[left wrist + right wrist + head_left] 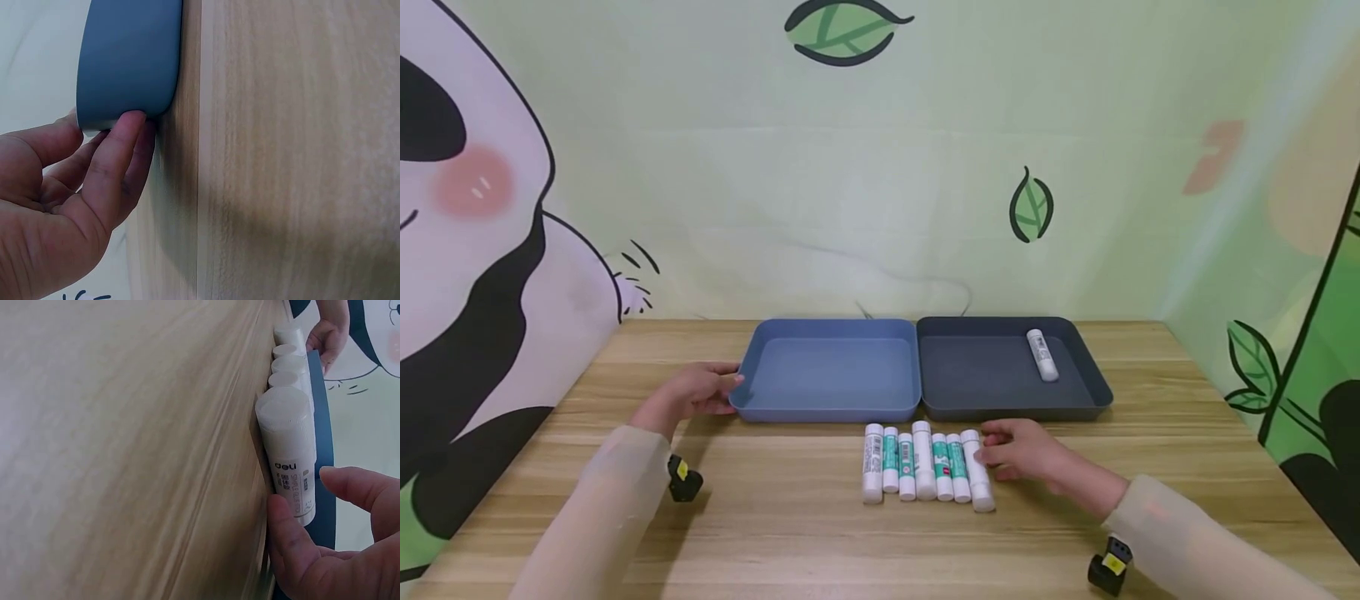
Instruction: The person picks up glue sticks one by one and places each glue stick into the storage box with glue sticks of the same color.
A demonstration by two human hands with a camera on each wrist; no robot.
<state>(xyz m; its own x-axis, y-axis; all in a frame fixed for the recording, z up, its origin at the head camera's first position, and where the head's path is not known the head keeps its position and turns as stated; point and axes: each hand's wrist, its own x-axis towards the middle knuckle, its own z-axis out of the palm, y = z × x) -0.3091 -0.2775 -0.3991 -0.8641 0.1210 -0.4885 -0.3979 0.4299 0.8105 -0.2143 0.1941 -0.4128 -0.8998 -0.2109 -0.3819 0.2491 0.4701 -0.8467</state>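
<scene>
Seven or so — several — glue sticks [922, 467] lie side by side on the table, some thick and white, others slimmer with green labels. At the row's right end is a white glue stick [287, 447]; my right hand [1026, 454] reaches it from the right. One fingertip [282, 509] meets its lower side, while another digit stays just off its upper side. My left hand [696, 390] holds the left end of a blue tray [128, 59], with fingertips against the outer wall and the thumb at the rim. Another white glue stick [1042, 356] lies inside the dark grey tray [977, 413].
Both trays stand side by side near the table's back edge, their inner ends together. The wooden table [790, 550] runs up to a wall covering [880, 208] printed with leaves and a panda. A small black device [683, 479] hangs at the left wrist.
</scene>
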